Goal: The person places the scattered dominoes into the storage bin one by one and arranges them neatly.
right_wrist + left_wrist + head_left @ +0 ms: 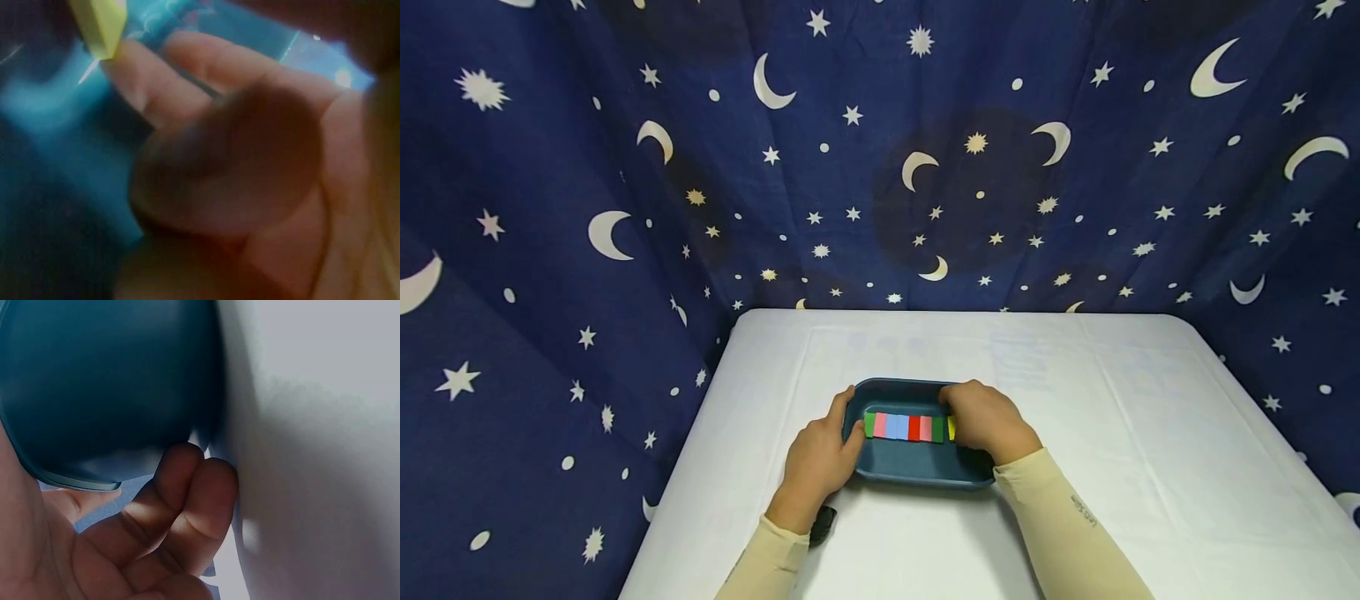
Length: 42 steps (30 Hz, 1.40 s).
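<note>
A dark teal rectangular tray (917,471) sits on the white table. Inside it runs a row of thin coloured blocks (902,427): green, pink, blue and red ones side by side. My left hand (818,454) grips the tray's left end, thumb at the inner side; its curled fingers (209,500) lie against the outer wall in the left wrist view. Inside the right end is my right hand (988,421). In the right wrist view one fingertip touches a yellow block (106,28), while the blurred thumb lies apart from it. A small gap separates this block from the row.
The white tablecloth (1150,450) extends around the tray. A small black object (822,527) shows beside my left wrist. Behind the table and along both sides hangs a dark blue curtain (865,183) with moons and stars.
</note>
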Each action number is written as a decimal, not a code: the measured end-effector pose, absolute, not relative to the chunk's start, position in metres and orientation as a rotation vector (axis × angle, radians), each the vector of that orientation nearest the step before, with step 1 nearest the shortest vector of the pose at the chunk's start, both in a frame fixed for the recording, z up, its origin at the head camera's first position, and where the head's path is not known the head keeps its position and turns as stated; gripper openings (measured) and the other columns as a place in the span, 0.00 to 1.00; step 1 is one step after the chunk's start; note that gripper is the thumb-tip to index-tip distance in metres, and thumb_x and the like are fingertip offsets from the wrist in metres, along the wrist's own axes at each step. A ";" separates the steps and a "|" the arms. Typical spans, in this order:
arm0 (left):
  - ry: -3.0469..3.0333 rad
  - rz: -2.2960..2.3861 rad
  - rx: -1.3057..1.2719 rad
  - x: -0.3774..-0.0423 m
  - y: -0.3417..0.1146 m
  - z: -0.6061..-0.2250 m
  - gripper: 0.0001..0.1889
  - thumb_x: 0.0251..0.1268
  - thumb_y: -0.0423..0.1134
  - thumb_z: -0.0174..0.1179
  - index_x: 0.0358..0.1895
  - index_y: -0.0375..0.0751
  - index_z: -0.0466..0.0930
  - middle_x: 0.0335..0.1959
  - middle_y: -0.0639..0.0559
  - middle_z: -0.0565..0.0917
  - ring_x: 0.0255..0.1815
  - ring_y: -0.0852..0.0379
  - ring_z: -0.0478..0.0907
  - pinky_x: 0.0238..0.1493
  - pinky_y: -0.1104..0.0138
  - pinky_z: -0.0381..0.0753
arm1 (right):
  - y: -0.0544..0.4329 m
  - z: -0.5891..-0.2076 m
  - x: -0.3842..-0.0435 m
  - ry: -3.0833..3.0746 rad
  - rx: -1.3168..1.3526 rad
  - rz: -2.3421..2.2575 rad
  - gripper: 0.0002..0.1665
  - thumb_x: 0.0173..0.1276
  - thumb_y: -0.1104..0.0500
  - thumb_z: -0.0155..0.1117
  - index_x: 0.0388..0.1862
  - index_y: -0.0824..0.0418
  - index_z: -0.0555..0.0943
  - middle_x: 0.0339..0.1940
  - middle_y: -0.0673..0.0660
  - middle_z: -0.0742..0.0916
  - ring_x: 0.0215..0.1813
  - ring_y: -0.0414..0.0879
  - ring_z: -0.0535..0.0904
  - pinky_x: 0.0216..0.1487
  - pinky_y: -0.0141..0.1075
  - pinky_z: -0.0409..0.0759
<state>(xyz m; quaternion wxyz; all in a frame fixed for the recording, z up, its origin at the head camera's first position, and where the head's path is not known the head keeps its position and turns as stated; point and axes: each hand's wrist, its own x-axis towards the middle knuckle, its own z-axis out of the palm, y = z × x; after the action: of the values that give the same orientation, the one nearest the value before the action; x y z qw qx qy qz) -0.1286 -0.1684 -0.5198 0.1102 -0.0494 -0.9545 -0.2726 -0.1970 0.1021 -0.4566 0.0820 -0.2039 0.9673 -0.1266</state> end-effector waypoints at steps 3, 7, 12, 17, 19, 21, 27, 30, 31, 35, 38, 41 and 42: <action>-2.806 -0.800 -0.142 -0.128 -0.168 -0.519 0.32 0.80 0.55 0.55 0.82 0.56 0.63 0.13 0.58 0.68 0.13 0.60 0.67 0.15 0.63 0.66 | 0.102 -0.458 -0.197 2.891 -0.598 -0.360 0.24 0.52 0.65 0.83 0.51 0.58 0.89 0.38 0.51 0.88 0.35 0.48 0.78 0.43 0.48 0.82; -2.810 -0.788 -0.143 -0.126 -0.167 -0.519 0.32 0.80 0.55 0.55 0.82 0.56 0.63 0.13 0.58 0.69 0.14 0.60 0.68 0.16 0.63 0.67 | 0.102 -0.461 -0.195 2.898 -0.601 -0.344 0.24 0.52 0.64 0.82 0.50 0.56 0.89 0.37 0.50 0.88 0.35 0.48 0.78 0.40 0.48 0.81; -2.808 -0.784 -0.147 -0.125 -0.165 -0.519 0.32 0.79 0.55 0.55 0.82 0.56 0.64 0.14 0.57 0.69 0.15 0.59 0.69 0.16 0.62 0.67 | 0.103 -0.463 -0.193 2.904 -0.606 -0.320 0.27 0.51 0.63 0.82 0.53 0.55 0.89 0.40 0.50 0.89 0.36 0.48 0.78 0.40 0.48 0.81; -2.812 -0.786 -0.147 -0.125 -0.165 -0.518 0.32 0.79 0.55 0.55 0.82 0.55 0.64 0.14 0.57 0.69 0.15 0.59 0.69 0.16 0.62 0.67 | 0.102 -0.463 -0.193 2.899 -0.619 -0.319 0.30 0.48 0.64 0.83 0.54 0.53 0.89 0.40 0.49 0.89 0.37 0.48 0.78 0.39 0.48 0.81; -2.814 -0.788 -0.147 -0.125 -0.165 -0.517 0.32 0.79 0.55 0.55 0.82 0.55 0.64 0.14 0.57 0.69 0.14 0.59 0.69 0.16 0.62 0.67 | 0.103 -0.464 -0.193 2.899 -0.623 -0.318 0.30 0.48 0.64 0.83 0.54 0.53 0.89 0.39 0.49 0.88 0.37 0.48 0.78 0.39 0.47 0.81; -2.816 -0.790 -0.146 -0.125 -0.165 -0.517 0.32 0.79 0.55 0.55 0.82 0.55 0.64 0.14 0.57 0.70 0.15 0.59 0.69 0.16 0.62 0.67 | 0.103 -0.465 -0.193 2.901 -0.625 -0.319 0.30 0.48 0.63 0.83 0.54 0.53 0.89 0.39 0.48 0.88 0.37 0.48 0.78 0.39 0.47 0.81; -2.810 -0.795 -0.158 -0.125 -0.164 -0.518 0.32 0.79 0.54 0.55 0.81 0.55 0.64 0.14 0.57 0.70 0.15 0.60 0.69 0.16 0.62 0.67 | 0.104 -0.466 -0.192 2.897 -0.617 -0.333 0.31 0.47 0.63 0.82 0.54 0.51 0.89 0.40 0.48 0.88 0.38 0.47 0.78 0.40 0.48 0.81; -2.808 -0.810 -0.170 -0.124 -0.163 -0.520 0.32 0.79 0.54 0.55 0.82 0.55 0.64 0.13 0.58 0.69 0.14 0.60 0.68 0.15 0.63 0.67 | 0.106 -0.467 -0.189 2.891 -0.611 -0.340 0.32 0.48 0.61 0.84 0.55 0.51 0.88 0.42 0.48 0.89 0.40 0.48 0.79 0.43 0.50 0.82; -2.808 -0.813 -0.173 -0.124 -0.163 -0.520 0.32 0.79 0.54 0.55 0.82 0.56 0.64 0.13 0.58 0.69 0.14 0.60 0.68 0.15 0.63 0.66 | 0.106 -0.466 -0.189 2.890 -0.606 -0.343 0.32 0.48 0.60 0.85 0.56 0.51 0.88 0.43 0.49 0.89 0.40 0.48 0.79 0.43 0.50 0.82; -2.809 -0.826 -0.183 -0.123 -0.162 -0.521 0.32 0.79 0.55 0.55 0.82 0.56 0.63 0.12 0.58 0.68 0.12 0.60 0.66 0.14 0.63 0.65 | 0.108 -0.461 -0.186 2.870 -0.608 -0.363 0.33 0.51 0.55 0.86 0.58 0.53 0.87 0.45 0.50 0.89 0.44 0.49 0.80 0.49 0.52 0.82; -2.813 -0.823 -0.187 -0.125 -0.162 -0.520 0.32 0.80 0.55 0.54 0.83 0.56 0.62 0.12 0.58 0.67 0.12 0.60 0.65 0.13 0.63 0.65 | 0.109 -0.454 -0.185 2.853 -0.629 -0.397 0.33 0.56 0.51 0.84 0.61 0.55 0.86 0.48 0.51 0.89 0.46 0.49 0.81 0.53 0.53 0.82; -2.817 -0.820 -0.188 -0.127 -0.164 -0.519 0.33 0.80 0.55 0.55 0.83 0.57 0.62 0.12 0.57 0.67 0.12 0.59 0.65 0.13 0.62 0.65 | 0.110 -0.446 -0.183 2.856 -0.679 -0.446 0.33 0.61 0.50 0.81 0.64 0.57 0.84 0.51 0.53 0.89 0.48 0.49 0.81 0.55 0.53 0.81; -2.818 -0.820 -0.186 -0.127 -0.164 -0.519 0.33 0.80 0.55 0.55 0.83 0.56 0.62 0.12 0.57 0.68 0.12 0.59 0.65 0.14 0.62 0.65 | 0.110 -0.443 -0.183 2.866 -0.701 -0.460 0.33 0.62 0.50 0.80 0.65 0.57 0.84 0.52 0.53 0.89 0.49 0.49 0.82 0.56 0.53 0.81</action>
<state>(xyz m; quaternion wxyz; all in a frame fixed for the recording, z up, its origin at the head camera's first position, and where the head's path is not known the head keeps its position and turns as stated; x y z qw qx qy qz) -0.1269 -0.1645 -0.5187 0.1004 -0.0631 -0.9534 -0.2775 -0.1826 0.1103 -0.4432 0.0775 -0.2342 0.9568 -0.1537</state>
